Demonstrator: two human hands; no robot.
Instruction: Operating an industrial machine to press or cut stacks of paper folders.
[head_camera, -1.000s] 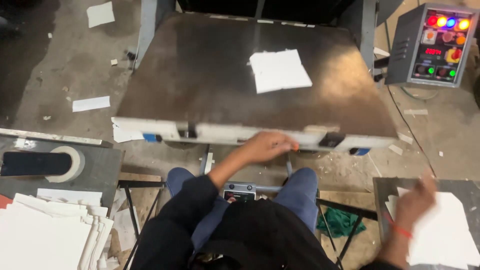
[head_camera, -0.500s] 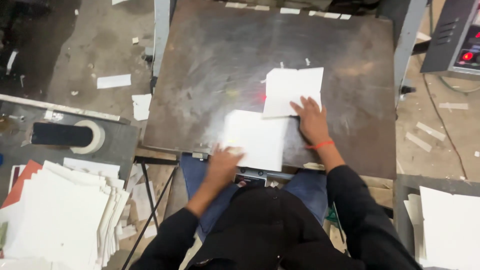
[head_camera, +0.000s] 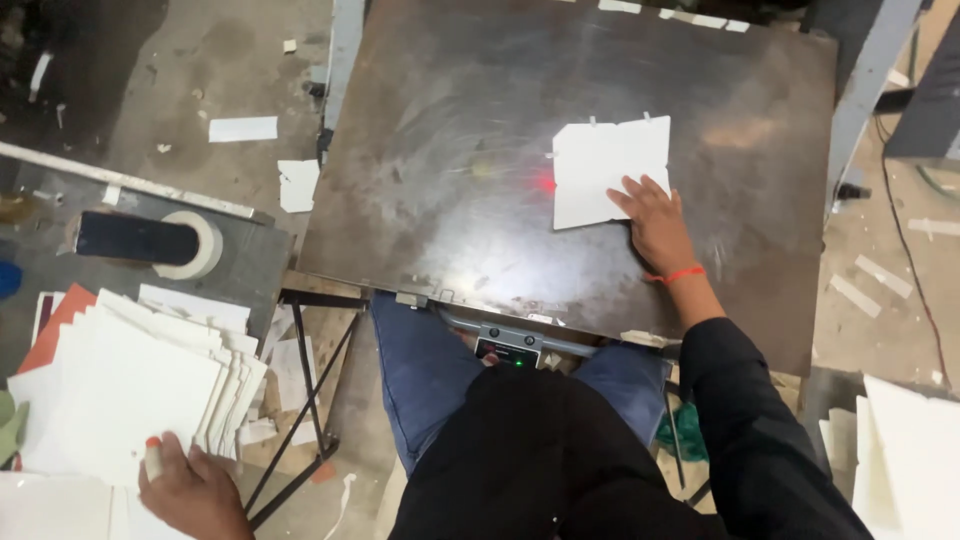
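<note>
Scuffed dark metal plate (head_camera: 450, 150) over a littered concrete floor — white card sheet (head_camera: 608, 170) lies on the plate's upper right part, right hand (head_camera: 652, 218) flat on its lower edge, fingers spread. Left hand (head_camera: 190, 490) well off the plate's lower left, fingers on a fanned white sheet stack (head_camera: 130, 385). Tape roll (head_camera: 190, 245) left of plate.

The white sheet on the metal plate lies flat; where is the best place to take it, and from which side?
Probably the lower right corner of the white sheet, coming from the person's near side. The right hand already rests there, and that corner sits closest to the body. The sheet lies flat on the metal plate, so fingers likely must slide or lift an edge first.
</note>
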